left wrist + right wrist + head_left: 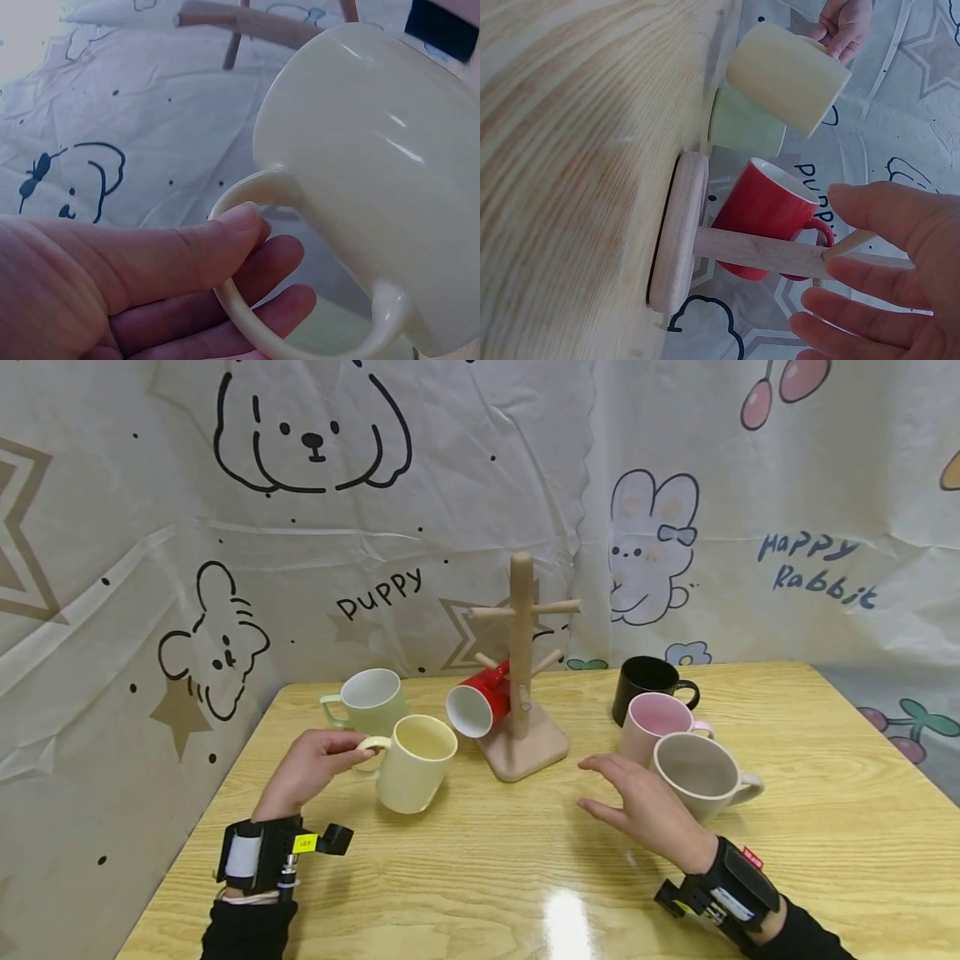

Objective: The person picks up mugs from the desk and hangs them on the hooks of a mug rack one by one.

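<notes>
The black left strap (pixel 272 856) carries a whitish panel (pixel 243 857) and a yellow label (pixel 305 843); just below it come a thin pale band (pixel 251 898) and a black sleeve (pixel 247 933). Well right of it, a black right strap (pixel 752 885) bears a red tag (pixel 752 858).

Bkgd: off-white printed cloth (pixel 465 410), creased, hung behind & at L of light yellow wood-grain table (pixel 450 893); white glare spot (pixel 566 927) on tabletop, nr. edge.
Prints, L side: black-outline dog face (pixel 312 441), upper; black lettering "PUPPY" (pixel 380 594) below; sm. black-outline animal figure (pixel 227 656) w/ solid tan star (pixel 180 714) adj.; tan star outline (pixel 30 535), far L.
Prints, R side: white rabbit (pixel 651 552) w/ blue bow (pixel 677 535); dk. blue lettering "Happy Rabbit" (pixel 817 572) alongside; blue flower (pixel 687 653) below rabbit, at table's far edge; pink cherries w/ green leaves (pixel 913 718), low R.
</notes>
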Demonstrator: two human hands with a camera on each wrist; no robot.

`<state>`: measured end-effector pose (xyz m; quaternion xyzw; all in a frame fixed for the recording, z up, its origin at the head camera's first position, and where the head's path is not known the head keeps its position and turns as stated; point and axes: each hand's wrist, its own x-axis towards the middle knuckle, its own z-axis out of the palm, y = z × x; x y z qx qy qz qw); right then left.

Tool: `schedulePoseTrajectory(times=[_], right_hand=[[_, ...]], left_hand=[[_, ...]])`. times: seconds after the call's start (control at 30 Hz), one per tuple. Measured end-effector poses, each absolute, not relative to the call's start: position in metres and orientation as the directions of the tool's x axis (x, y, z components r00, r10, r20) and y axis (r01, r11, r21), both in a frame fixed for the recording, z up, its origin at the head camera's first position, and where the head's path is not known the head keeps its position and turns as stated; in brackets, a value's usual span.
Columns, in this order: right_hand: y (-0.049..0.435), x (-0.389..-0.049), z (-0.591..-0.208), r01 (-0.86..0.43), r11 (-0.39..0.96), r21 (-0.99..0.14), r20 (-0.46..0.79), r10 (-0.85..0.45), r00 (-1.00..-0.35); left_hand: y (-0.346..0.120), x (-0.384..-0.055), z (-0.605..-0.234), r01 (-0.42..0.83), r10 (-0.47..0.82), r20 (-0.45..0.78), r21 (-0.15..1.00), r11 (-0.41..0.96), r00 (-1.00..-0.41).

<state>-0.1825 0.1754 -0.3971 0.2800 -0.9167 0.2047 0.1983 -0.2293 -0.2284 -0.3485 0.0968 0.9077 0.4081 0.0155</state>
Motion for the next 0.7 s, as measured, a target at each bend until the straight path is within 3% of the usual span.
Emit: schedulePoseTrajectory(times=[0.5,0.7], right_hand=[[0.175,-0.182,-0.399,-0.598,0.756,-0.267,0.481,-0.433,-0.762],[0.174,-0.182,-0.399,-0.595,0.756,-0.272,0.477,-0.431,-0.766]], left_hand=[[-0.194,-0.214,-0.343,0.234,0.271,0.087,0.783,0.576,-0.959],[-0.176,-0.209,-0.345,0.174,0.278,0.036,0.854,0.49,-0.96]])
